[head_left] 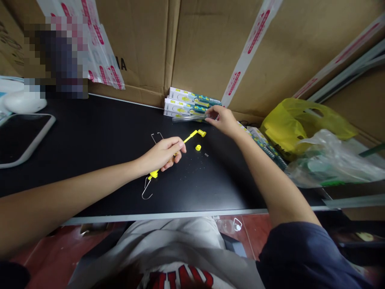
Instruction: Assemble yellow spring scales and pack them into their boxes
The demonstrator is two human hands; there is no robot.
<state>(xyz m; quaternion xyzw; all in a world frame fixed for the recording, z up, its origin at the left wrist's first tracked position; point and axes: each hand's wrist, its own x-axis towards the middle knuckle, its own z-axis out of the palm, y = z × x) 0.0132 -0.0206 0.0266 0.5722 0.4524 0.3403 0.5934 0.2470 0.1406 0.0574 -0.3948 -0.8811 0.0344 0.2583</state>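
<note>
My left hand (pixel 170 154) is closed around a thin yellow plastic rod (pixel 190 137), its far end sticking out to the upper right. By that wrist, a yellow plastic piece with a bent metal wire hook (pixel 146 190) shows, partly covered by the hand; thin wire prongs (pixel 155 137) stick out behind the fingers. My right hand (pixel 221 118) pinches the end of a clear tube (pixel 189 118) in front of the stacked boxes. Between the hands lie a short yellow cylinder (pixel 201 133), a small yellow cap (pixel 198 147) and a small metal spring (pixel 206 154).
Printed narrow boxes (pixel 180 105) are stacked against a cardboard wall (pixel 204 48). More boxes (pixel 267 150) lie under my right forearm's far side. Yellow and clear plastic bags (pixel 288 120) sit at right. A white-rimmed phone-like device (pixel 22 138) lies at left on the black table (pixel 99 132).
</note>
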